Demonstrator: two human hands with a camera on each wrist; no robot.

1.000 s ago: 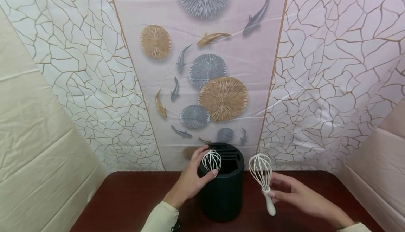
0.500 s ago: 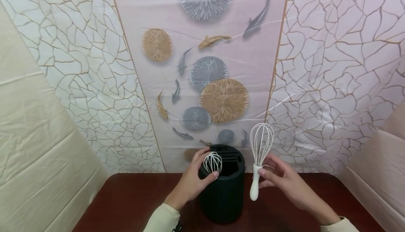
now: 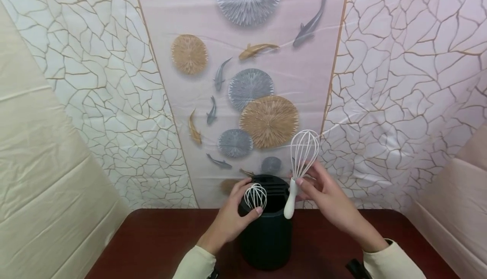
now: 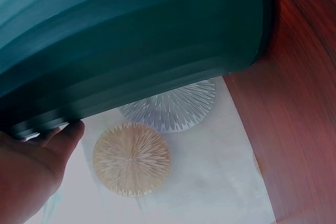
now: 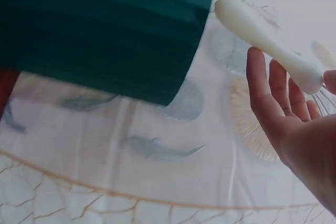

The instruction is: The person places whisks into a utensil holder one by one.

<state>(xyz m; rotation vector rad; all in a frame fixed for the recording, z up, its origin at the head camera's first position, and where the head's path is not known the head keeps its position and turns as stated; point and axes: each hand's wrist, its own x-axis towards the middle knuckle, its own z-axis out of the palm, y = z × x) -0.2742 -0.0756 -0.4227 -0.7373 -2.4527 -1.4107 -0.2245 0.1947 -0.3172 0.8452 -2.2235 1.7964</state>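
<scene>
A dark green utensil holder (image 3: 266,245) stands upright on the table, its black top divided by slots and a larger opening. My left hand (image 3: 228,220) grips its upper left side, thumb in front and fingers reaching behind; in the left wrist view the fingers (image 4: 68,137) touch its wall. One whisk (image 3: 255,196) stands in the holder by that thumb, only its white wire head showing. My right hand (image 3: 331,201) pinches a second white whisk (image 3: 291,198) near the top of its handle, wires up. That handle's lower end overlaps the holder's right rim in the head view.
The dark red wooden table (image 3: 152,245) has rounded far corners. Behind it hangs a printed cloth (image 3: 213,12) with fish and round leaf shapes. Cream padded panels (image 3: 49,177) flank the table on both sides.
My right hand has lifted the whisk and brought it left, up beside the holder's rim, turning its handle end toward the holder. My left hand keeps its place on the holder.
</scene>
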